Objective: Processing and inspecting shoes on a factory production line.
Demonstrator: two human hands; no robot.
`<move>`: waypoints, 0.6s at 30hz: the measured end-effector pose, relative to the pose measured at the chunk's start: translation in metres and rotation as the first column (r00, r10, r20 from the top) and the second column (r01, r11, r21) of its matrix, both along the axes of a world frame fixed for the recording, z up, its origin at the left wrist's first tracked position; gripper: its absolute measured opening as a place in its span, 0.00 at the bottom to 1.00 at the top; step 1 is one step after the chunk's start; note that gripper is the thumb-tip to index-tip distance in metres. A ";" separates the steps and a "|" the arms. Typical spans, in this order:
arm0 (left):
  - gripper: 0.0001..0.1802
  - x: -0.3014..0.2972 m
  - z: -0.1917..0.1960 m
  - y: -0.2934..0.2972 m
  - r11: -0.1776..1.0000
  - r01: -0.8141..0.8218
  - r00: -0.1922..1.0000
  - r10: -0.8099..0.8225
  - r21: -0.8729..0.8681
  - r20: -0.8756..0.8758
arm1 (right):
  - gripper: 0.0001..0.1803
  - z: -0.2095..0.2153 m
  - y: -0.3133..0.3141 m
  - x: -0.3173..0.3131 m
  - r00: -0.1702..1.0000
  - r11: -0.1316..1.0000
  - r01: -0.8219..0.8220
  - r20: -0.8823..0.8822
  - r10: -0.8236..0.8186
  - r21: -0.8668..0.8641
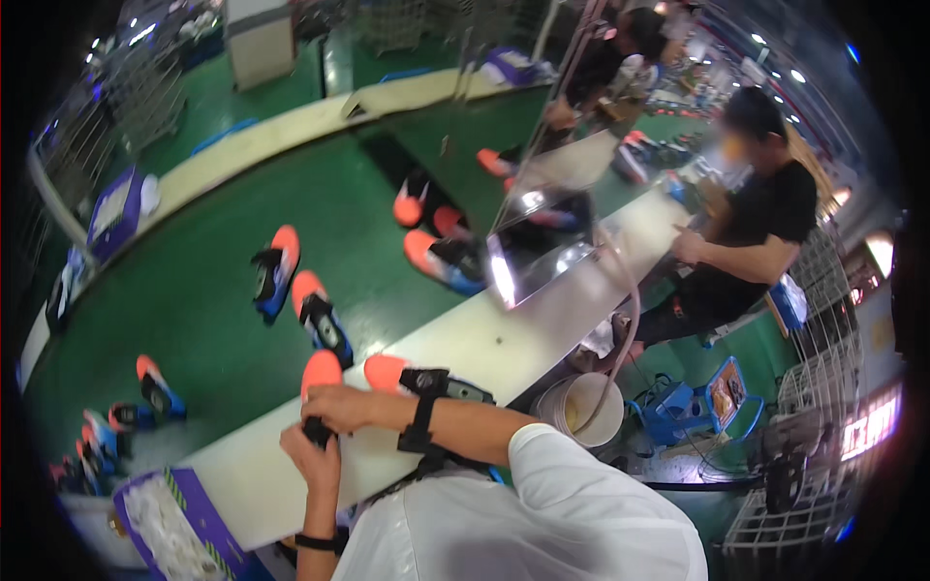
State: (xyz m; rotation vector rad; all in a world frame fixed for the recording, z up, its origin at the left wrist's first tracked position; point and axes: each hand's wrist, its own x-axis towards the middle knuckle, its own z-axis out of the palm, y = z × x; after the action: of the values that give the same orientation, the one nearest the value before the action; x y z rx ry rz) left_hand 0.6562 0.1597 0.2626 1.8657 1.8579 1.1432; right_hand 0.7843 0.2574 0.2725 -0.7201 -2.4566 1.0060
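Note:
A sports shoe with a coral toe (321,369) is in front of me at the white ledge, its toe pointing away. My right hand (337,407) is closed over its upper behind the toe. Lower down, my left hand (314,457) grips the black heel part of this shoe, fingers wrapped round it. Both hands hide most of its body. Just right of them, a second shoe (386,373), coral-toed with a black and grey upper, lies on the white ledge (465,334), partly covered by my right forearm and its black wristband.
Several coral, black and blue shoes (279,266) lie on the green surface (203,281) beyond the ledge. A purple box of white paper (184,504) is at lower left. A clear panel (542,213), a hose and a white bucket (593,407) are right; a co-worker (765,203) sits beyond.

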 end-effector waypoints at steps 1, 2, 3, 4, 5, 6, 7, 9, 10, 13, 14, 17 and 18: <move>0.23 0.000 -0.002 0.001 1.000 -0.021 1.000 0.021 -0.007 0.023 | 0.14 0.016 0.000 0.001 0.995 0.999 0.027 0.094 -0.029 0.030; 0.23 0.000 -0.005 0.004 1.000 0.006 0.999 -0.007 0.025 0.031 | 0.12 0.027 0.001 0.004 0.982 0.997 0.052 0.179 -0.062 0.057; 0.23 0.002 -0.006 0.006 1.000 0.008 0.999 -0.008 -0.002 0.036 | 0.12 0.024 0.003 0.004 0.980 0.993 0.077 0.180 -0.091 0.084; 0.23 0.013 -0.005 0.003 0.999 -0.008 0.999 0.010 -0.035 0.047 | 0.13 0.018 0.004 0.007 0.966 0.990 0.088 0.233 -0.112 0.112; 0.23 0.014 -0.006 0.005 1.000 0.004 0.999 -0.003 -0.006 0.047 | 0.15 0.012 0.007 0.005 0.951 0.984 0.106 0.275 -0.143 0.146; 0.22 0.013 -0.009 0.006 1.000 -0.006 0.999 0.006 0.005 0.053 | 0.15 0.010 0.005 0.003 0.950 0.979 0.112 0.270 -0.156 0.172; 0.22 0.011 -0.011 0.006 1.000 -0.021 0.998 0.020 0.015 0.061 | 0.16 0.010 0.001 0.000 0.940 0.972 0.196 0.256 -0.225 0.133; 0.21 0.005 -0.017 0.000 0.999 -0.030 0.999 0.028 0.044 0.031 | 0.19 0.010 -0.006 -0.006 0.923 0.959 0.267 0.262 -0.283 0.097; 0.20 0.004 -0.020 0.002 0.998 -0.032 0.999 0.032 0.048 0.000 | 0.20 0.007 -0.005 -0.006 0.917 0.959 0.263 0.281 -0.282 0.104; 0.20 0.001 -0.036 0.009 0.999 -0.005 0.999 0.002 0.051 0.050 | 0.21 -0.008 -0.001 0.009 0.992 0.976 0.120 0.006 -0.124 0.183; 0.19 -0.006 -0.043 0.010 0.998 -0.001 0.999 0.004 -0.070 0.048 | 0.19 -0.004 -0.004 0.004 0.981 0.981 0.163 0.093 -0.173 0.108; 0.19 0.001 -0.016 0.009 0.998 -0.006 1.000 0.008 -0.067 0.023 | 0.18 -0.009 -0.005 0.006 0.977 0.980 0.197 0.076 -0.198 0.015; 0.18 0.004 -0.008 0.006 0.998 -0.039 0.999 0.039 0.055 0.001 | 0.17 -0.007 -0.006 0.006 0.987 0.988 0.154 -0.033 -0.154 -0.008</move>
State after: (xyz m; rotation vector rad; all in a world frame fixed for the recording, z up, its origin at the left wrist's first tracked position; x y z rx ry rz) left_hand 0.6601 0.1658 0.2546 1.8669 1.8891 1.2185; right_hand 0.7905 0.2512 0.2657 -0.8731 -2.3299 0.9580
